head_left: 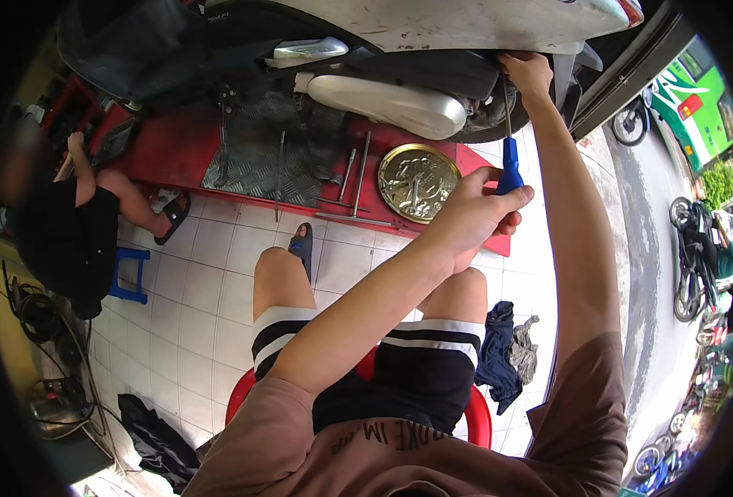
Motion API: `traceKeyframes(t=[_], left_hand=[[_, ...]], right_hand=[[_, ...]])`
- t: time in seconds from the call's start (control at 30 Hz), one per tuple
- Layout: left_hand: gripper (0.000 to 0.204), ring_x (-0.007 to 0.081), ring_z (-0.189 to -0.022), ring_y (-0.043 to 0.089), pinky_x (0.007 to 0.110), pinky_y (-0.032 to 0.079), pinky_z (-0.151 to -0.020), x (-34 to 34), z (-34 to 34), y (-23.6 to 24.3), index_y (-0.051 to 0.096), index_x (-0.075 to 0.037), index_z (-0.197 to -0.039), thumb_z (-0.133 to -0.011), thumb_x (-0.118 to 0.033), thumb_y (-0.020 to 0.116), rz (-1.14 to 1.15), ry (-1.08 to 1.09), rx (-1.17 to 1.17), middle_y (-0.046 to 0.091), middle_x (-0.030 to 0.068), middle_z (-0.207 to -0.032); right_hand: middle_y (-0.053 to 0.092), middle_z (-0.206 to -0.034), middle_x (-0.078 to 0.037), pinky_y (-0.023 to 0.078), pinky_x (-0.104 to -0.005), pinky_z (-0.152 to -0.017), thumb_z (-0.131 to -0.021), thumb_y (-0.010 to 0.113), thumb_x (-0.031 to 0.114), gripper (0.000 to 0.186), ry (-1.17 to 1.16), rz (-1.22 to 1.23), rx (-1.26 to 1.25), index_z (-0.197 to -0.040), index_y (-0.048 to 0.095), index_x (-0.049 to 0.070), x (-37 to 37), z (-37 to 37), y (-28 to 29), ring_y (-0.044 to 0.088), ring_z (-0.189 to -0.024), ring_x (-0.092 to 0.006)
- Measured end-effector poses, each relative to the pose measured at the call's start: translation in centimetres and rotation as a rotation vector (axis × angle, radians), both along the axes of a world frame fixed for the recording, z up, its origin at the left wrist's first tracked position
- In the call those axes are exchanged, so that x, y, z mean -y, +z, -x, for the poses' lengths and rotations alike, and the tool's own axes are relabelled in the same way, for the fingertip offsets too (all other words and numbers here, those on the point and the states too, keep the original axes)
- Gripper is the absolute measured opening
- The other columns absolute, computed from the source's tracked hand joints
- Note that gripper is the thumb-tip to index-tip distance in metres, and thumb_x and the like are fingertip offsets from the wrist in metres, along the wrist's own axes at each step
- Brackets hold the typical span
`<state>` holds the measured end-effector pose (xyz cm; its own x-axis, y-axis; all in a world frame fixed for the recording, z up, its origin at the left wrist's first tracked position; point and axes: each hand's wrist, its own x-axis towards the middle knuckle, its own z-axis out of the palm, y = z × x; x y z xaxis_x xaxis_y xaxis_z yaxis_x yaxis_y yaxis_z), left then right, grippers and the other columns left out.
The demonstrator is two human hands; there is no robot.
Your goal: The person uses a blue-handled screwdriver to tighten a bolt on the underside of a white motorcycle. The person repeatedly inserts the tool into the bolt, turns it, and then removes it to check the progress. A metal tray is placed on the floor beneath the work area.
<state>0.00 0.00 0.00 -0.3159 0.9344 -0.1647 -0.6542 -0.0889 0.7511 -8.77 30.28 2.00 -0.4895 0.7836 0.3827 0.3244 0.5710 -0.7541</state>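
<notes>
My left hand (478,214) is closed around the blue handle of a screwdriver (510,164). The tool stands nearly upright in view, and its metal shaft runs up toward the rear of a scooter (387,103). Its tip is lost among dark parts beside the rear wheel. My right hand (530,74) reaches up under the pale tail panel (482,29), close to the shaft's upper end. Its fingers are curled and partly hidden in shadow; what they grip cannot be made out.
The scooter stands over a red platform (180,161) with T-handle wrenches (360,178) and a round gold tray (393,170) holding small metal parts. At left another person (60,224) sits near a blue stool (131,275). Dark cloths (499,356) lie on the tiles; a street is at right.
</notes>
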Motion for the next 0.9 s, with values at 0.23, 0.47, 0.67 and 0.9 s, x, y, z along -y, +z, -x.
traceKeyframes(t=[0.23, 0.47, 0.67, 0.9], left_hand=[[0.028, 0.0175, -0.087, 0.070, 0.027, 0.050, -0.070, 0.2, -0.8, 1.8, 0.058, -0.002, -0.116, -0.096, -0.020, 0.065, -0.001, 0.058, -0.045, 0.065, 0.0078, -0.100], [0.027, 0.0209, -0.087, 0.071, 0.028, 0.051, -0.072, -0.6, -1.0, 1.1, 0.056, 0.001, -0.116, -0.099, -0.020, 0.059, -0.107, 0.049, -0.034, 0.066, 0.0105, -0.103], [0.024, 0.0194, -0.081, 0.070, 0.028, 0.052, -0.068, -2.1, -1.5, 1.2, 0.054, 0.003, -0.114, -0.096, -0.011, 0.061, -0.145, -0.008, -0.109, 0.065, 0.0111, -0.102], [0.027, 0.0195, -0.078, 0.070, 0.029, 0.054, -0.066, -1.4, -2.3, -0.9, 0.051, 0.006, -0.115, -0.093, -0.006, 0.061, -0.104, 0.005, -0.128, 0.063, 0.0121, -0.101]], right_hand=[[0.072, -0.078, -0.006, 0.055, -0.0239, -0.064, -0.072, 0.083, 0.016, 0.025, -0.014, 0.055, 0.016, -0.089, 0.075, -0.001, 1.5, -0.6, 1.2, 0.065, -0.065, -0.0117], [0.071, -0.071, -0.005, 0.052, -0.0255, -0.067, -0.068, 0.085, 0.023, 0.026, -0.069, 0.104, 0.013, -0.081, 0.076, 0.002, 2.8, -0.5, 1.7, 0.065, -0.065, -0.0118], [0.073, -0.076, -0.005, 0.051, -0.0270, -0.076, -0.067, 0.083, 0.022, 0.026, -0.177, -0.089, 0.043, -0.081, 0.076, 0.001, -0.3, 0.1, 0.7, 0.067, -0.071, -0.0150], [0.074, -0.080, -0.006, 0.050, -0.0288, -0.080, -0.067, 0.082, 0.029, 0.035, -0.127, -0.096, 0.037, -0.090, 0.077, 0.002, 0.7, -0.5, -0.3, 0.067, -0.076, -0.0155]])
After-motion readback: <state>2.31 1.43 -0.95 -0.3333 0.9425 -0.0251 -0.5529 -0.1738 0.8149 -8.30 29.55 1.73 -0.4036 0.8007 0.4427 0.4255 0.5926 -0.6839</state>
